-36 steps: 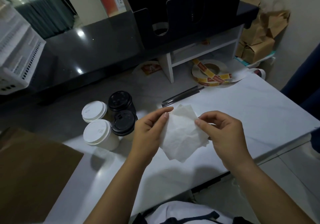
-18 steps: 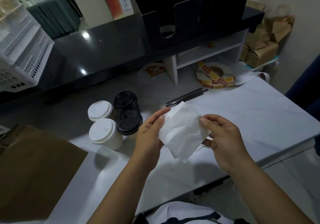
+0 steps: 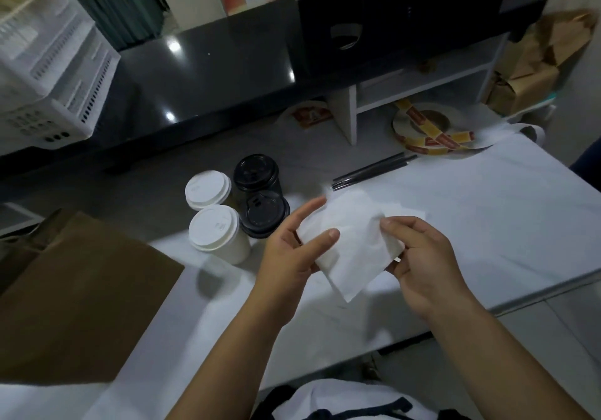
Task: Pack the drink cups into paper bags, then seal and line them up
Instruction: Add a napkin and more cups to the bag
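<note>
The left hand (image 3: 289, 257) and right hand (image 3: 419, 263) each pinch a thin white paper napkin (image 3: 351, 240) above the white surface (image 3: 487, 224). Four black- and white-lidded paper drink cups (image 3: 214, 229) cluster at ten o'clock from them, a brown paper bag (image 3: 81, 305) at eight o'clock.

A white table (image 3: 487, 224) carries four lidded cups (image 3: 218, 228) clustered toward its far left, a brown paper bag (image 3: 74, 305) at its left edge, and black straws (image 3: 374, 171) and a sticker roll (image 3: 429, 130) toward the far right corner.

Pinching a white napkin (image 3: 351, 240) with left hand (image 3: 289, 257) and right hand (image 3: 422, 266) over the tabletop (image 3: 487, 224). Four lidded cups (image 3: 221, 234) just left, brown paper bag (image 3: 74, 305) at the left edge.
</note>
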